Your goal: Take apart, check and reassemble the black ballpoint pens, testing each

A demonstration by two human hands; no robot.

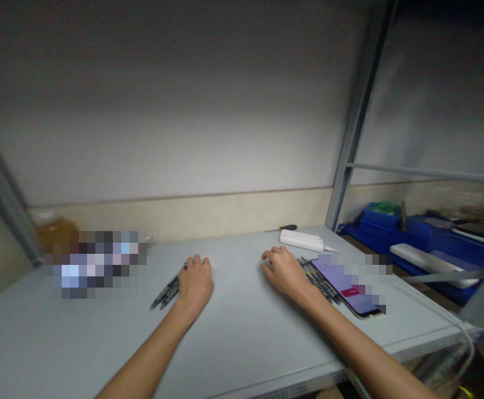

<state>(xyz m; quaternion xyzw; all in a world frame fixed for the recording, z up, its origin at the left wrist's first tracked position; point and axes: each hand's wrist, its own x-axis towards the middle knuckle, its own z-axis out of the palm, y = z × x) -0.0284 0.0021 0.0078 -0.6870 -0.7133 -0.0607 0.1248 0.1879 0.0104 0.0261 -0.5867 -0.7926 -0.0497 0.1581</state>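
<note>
My left hand (pixel 197 280) rests palm down on the grey table at the upper right end of a small pile of dark pens (pixel 169 292). Its fingers are bent and slightly apart, and its thumb side touches or covers the pen ends; no pen is lifted. My right hand (pixel 282 270) hovers over or lies on the table just left of a second pile of similar dark pens (pixel 325 285). Its fingers are spread and loosely curled, with nothing visible between them. The hand and forearm partly cover that pile. A phone (pixel 341 285) with a lit screen lies along its right side.
A white power strip (pixel 301 240) with a cable and a yellow-black screwdriver (pixel 288 228) lie near the wall. A blurred-out object (pixel 96 266) and an amber container (pixel 56 233) are at left. Metal posts (pixel 352 133) frame the table (pixel 242 332); blue bins (pixel 383 219) stand at right.
</note>
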